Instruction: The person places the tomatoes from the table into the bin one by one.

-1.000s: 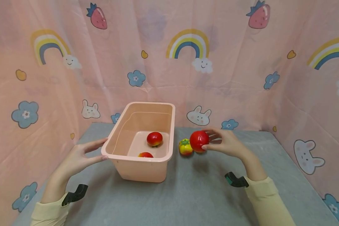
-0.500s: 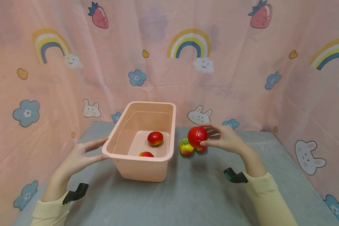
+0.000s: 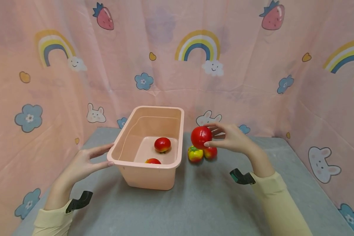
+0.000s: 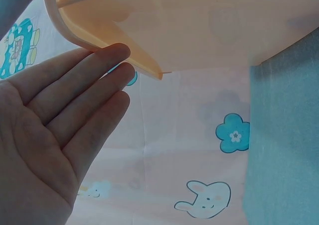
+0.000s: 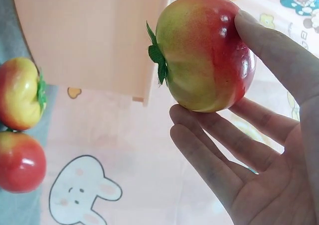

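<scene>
My right hand (image 3: 228, 137) pinches a glossy artificial tomato (image 3: 201, 137) between thumb and fingers, above the table and right of the pink plastic bin (image 3: 146, 177). In the right wrist view, the held tomato (image 5: 207, 53) shows red and yellow-green skin, its green leaves facing the bin. Below it, two similar tomatoes sit on the table: a yellow-red one (image 3: 195, 154) and a redder one (image 3: 210, 152). Inside the bin lie a red tomato (image 3: 162, 144) and another (image 3: 152, 161), partly hidden by the front rim. My left hand (image 3: 81, 164) touches the bin's left front corner with extended fingers (image 4: 107, 60).
The grey tabletop (image 3: 200, 203) extends around the bin. A pink printed cloth (image 3: 242, 91) hangs behind the table and along both sides.
My right hand has lifted the tomato higher and moved it left, uncovering the redder tomato on the table. My left hand stays at the bin's corner.
</scene>
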Available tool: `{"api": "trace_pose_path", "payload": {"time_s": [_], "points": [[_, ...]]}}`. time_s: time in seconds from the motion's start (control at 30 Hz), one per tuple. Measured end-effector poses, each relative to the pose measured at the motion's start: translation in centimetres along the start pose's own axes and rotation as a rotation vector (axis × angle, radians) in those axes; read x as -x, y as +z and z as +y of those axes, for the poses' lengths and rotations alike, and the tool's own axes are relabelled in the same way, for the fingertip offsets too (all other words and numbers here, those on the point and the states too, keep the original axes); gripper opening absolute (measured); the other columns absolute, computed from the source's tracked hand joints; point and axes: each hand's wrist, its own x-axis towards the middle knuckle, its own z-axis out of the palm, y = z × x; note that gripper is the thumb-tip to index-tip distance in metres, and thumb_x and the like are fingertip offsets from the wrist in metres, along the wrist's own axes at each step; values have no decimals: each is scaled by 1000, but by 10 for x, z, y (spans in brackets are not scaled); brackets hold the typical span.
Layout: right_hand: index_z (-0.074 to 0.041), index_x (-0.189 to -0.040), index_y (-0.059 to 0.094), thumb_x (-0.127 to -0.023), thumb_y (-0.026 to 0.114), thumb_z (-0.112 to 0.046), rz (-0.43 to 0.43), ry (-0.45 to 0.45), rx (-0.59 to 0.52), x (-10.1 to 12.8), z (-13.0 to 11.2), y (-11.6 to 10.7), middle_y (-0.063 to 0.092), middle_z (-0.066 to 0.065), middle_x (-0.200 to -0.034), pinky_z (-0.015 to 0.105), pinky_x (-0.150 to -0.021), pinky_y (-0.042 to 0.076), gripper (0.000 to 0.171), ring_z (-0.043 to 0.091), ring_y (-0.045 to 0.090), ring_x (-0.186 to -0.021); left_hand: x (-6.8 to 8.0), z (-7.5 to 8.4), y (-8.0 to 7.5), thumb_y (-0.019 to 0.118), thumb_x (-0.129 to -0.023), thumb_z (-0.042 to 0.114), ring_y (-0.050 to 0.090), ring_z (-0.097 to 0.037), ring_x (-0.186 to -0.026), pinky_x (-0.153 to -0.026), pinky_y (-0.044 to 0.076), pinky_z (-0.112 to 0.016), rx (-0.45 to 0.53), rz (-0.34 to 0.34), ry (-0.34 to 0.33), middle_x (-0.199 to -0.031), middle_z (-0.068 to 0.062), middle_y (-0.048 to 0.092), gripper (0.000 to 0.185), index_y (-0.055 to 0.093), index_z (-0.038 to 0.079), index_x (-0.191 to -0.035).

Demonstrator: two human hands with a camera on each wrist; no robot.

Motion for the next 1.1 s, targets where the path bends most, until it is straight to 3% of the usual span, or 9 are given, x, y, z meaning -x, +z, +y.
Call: {"api": "trace_pose_path", "payload": {"time_s": [0.57, 0.8, 1.1], "points": [[-17, -128, 55, -73, 82, -32, -22, -45, -12, -17, -21, -6, 64, 6, -120, 39, -82, 57, 63, 24, 63, -105, -1, 0, 0, 75, -81, 38, 54, -30, -122, -96, 47, -50, 4, -2, -14, -134, 2, 57, 60, 54, 25, -136], [-14, -128, 55, -75, 80, -32, -24, -88, -15, -25, -28, -6, 64, 8, -120, 42, -83, 56, 61, 26, 63, -105, -1, 0, 0, 75, -81, 37, 54, -30, -123, -96, 47, -51, 5, -3, -8, -134, 1, 57, 60, 54, 25, -136], [-16, -130, 54, -75, 80, -36, -49, -79, 19, -37, -42, -4, 62, 7, -124, 42, -83, 56, 64, 25, 63, -106, -1, 0, -1, 75, -81, 38, 53, -31, -123, -96, 46, -52, 13, -8, -14, -135, 1, 57, 61, 53, 24, -136]]}}
